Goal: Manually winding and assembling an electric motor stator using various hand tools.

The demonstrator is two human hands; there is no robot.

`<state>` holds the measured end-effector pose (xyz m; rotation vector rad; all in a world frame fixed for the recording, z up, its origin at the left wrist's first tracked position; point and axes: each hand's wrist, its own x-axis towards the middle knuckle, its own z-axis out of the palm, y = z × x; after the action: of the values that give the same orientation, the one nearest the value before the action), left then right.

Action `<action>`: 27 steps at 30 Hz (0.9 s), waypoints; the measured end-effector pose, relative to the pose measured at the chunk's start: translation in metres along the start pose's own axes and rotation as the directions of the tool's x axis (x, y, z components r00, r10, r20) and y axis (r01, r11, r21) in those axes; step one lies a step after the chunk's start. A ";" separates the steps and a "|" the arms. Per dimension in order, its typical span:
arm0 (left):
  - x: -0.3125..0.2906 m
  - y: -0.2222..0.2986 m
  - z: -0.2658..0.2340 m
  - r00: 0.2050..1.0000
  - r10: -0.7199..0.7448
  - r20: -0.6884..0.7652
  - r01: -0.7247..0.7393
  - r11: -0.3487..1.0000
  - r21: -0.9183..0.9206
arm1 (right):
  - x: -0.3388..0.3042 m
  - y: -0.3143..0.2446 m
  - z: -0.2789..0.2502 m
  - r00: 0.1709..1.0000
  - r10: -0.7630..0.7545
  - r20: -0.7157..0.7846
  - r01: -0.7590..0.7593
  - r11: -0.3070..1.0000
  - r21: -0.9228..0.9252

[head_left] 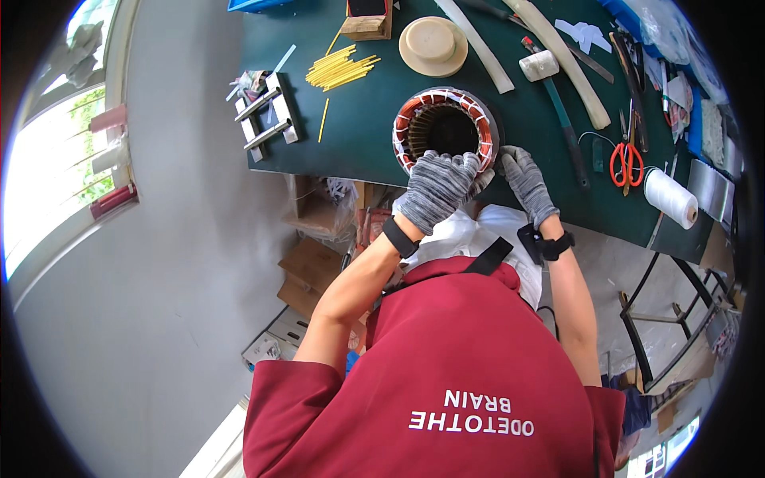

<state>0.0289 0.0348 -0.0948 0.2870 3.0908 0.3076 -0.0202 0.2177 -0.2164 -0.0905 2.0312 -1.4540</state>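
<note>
A motor stator (484, 127), a thick ring with reddish-orange windings bound in white cord, stands near the front edge of the dark green table. Its dark slotted bore faces up. My left hand (440, 187), in a grey knitted glove, is closed over the near rim, with its fingertips at the inner edge. My right hand (528, 185), gloved likewise, is at the stator's near right side. Its fingers are bent and close together; anything between them is hidden.
Left of the stator lie yellow strips (343, 70) and a metal frame (267, 119). Behind it sits a cream round block (433, 46). To the right are a white-headed mallet (550, 84), red-handled scissors (626, 164) and a white cord spool (670, 197). Pale curved lengths (570, 68) lie behind.
</note>
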 end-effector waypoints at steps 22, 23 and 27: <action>-0.027 -0.090 0.008 0.890 -0.229 0.393 0.265 -0.441 -0.858 | 0.032 -0.173 0.022 0.962 -0.043 -0.270 0.010 0.993 -0.121; -0.034 -0.088 0.019 0.886 -0.157 0.436 0.294 -0.537 -0.791 | 0.023 -0.188 0.029 0.949 -0.210 -0.234 0.093 0.898 -0.430; -0.060 -0.100 0.079 0.789 0.295 0.538 0.597 -0.163 -0.786 | 0.005 -0.198 0.054 0.921 -0.345 0.180 0.341 0.491 -0.802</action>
<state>0.0730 -0.0573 -0.1920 -0.1429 1.2860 1.9691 -0.0549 0.0941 -0.0558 -0.9447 2.6377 -0.5232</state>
